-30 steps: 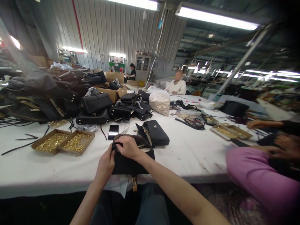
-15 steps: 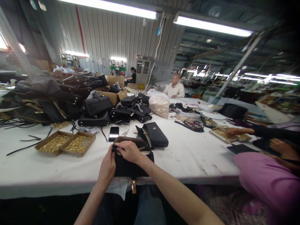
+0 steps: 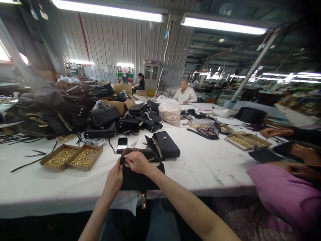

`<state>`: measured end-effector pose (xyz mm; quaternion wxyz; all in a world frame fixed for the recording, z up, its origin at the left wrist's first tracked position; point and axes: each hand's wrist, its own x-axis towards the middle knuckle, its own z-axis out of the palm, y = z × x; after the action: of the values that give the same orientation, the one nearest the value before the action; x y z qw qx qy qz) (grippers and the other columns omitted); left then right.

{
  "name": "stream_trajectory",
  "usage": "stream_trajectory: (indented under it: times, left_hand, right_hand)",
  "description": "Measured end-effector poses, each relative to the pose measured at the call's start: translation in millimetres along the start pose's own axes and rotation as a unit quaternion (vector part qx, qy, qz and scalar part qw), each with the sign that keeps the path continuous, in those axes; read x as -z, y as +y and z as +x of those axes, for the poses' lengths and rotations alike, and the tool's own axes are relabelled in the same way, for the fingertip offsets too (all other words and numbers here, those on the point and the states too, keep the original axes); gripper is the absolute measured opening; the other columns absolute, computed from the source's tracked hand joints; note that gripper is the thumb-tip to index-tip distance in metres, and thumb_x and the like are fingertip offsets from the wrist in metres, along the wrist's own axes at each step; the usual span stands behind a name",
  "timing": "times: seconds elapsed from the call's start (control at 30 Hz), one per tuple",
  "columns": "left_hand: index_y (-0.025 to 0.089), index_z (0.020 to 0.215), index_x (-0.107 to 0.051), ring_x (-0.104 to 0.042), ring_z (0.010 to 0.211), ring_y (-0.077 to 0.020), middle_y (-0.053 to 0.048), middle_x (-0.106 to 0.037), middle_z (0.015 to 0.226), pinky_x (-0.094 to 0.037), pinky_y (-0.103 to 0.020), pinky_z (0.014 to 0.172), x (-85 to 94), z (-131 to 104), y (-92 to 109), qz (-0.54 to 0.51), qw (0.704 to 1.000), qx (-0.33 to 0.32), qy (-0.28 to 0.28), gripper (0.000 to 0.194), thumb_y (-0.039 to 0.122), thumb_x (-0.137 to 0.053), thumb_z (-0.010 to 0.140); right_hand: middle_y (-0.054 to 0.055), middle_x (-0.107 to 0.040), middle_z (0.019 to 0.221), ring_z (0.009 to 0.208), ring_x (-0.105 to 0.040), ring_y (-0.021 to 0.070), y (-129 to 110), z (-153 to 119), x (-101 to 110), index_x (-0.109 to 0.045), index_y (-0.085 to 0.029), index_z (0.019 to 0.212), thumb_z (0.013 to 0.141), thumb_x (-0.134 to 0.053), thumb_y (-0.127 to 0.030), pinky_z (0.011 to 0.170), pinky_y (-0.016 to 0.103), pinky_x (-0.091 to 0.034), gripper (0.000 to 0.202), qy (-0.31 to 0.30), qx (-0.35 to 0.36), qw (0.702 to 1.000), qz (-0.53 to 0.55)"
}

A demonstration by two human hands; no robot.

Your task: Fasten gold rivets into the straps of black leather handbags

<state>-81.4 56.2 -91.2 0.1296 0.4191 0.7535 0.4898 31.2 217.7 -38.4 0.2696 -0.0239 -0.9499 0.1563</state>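
A black bag (image 3: 142,179) lies open at the table's front edge, its gold clasp (image 3: 143,201) hanging over the edge. My left hand (image 3: 115,174) grips the bag's left side, fingers wrapped at its rim. Pinched at the upper left corner of the opening is my right hand (image 3: 136,162), its fingertips partly inside the bag. Any small part between the fingers is hidden. Just behind, a second black bag (image 3: 166,144) rests on the white cloth, near a phone (image 3: 122,145).
Two cardboard trays (image 3: 65,167) of gold pieces stand at the left. Black bags (image 3: 104,115) are piled behind them, beside a clear plastic sack (image 3: 170,112). At right, a person in pink (image 3: 278,190) sits near more trays (image 3: 244,147).
The view has shifted slightly. A neighbouring person's hand has moved away from the right-hand trays. My two hands remain at the same corner of the bag, with little movement.
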Motion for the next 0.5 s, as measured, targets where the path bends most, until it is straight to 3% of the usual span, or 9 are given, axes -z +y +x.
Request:
stream_trajectory:
  times: [0.17, 0.33, 0.5]
  left_hand:
    - [0.017, 0.162, -0.056, -0.068, 0.140, -0.0332, -0.017, -0.070, 0.152, -0.050, -0.052, 0.121, 6.0, -2.2, 11.8, -0.019, 1.000, 0.003, -0.016, 0.058, 0.041, -0.042, 0.111]
    - [0.017, 0.147, -0.068, -0.073, 0.130, -0.0335, -0.018, -0.076, 0.142, -0.056, -0.049, 0.111, 9.4, -2.3, 27.8, 0.008, 1.000, -0.024, -0.014, 0.050, 0.036, -0.047, 0.106]
    - [0.020, 0.142, -0.072, -0.076, 0.125, -0.0359, -0.015, -0.078, 0.139, -0.060, -0.051, 0.107, 15.6, -3.3, 26.5, 0.022, 0.999, -0.026, -0.006, 0.054, 0.046, -0.045, 0.103]
  right_hand:
    - [0.010, -0.082, 0.100, 0.095, -0.075, 0.0237, -0.4, -0.5, -0.4, -0.079, -0.018, 0.104, 0.106, -0.066, -0.022, 0.090, 0.031, -0.053, 0.013, -0.003, 0.005, 1.000, -0.022]
    - [0.009, -0.082, 0.100, 0.094, -0.076, 0.0224, 1.1, 0.3, 2.1, -0.079, -0.019, 0.101, 0.105, -0.068, -0.020, 0.090, 0.030, -0.054, 0.012, 0.002, -0.001, 1.000, -0.004]
    - [0.007, -0.085, 0.102, 0.098, -0.079, 0.0224, -2.3, 2.1, 3.1, -0.080, -0.020, 0.096, 0.102, -0.069, -0.020, 0.089, 0.028, -0.056, 0.012, -0.002, -0.008, 1.000, -0.011]
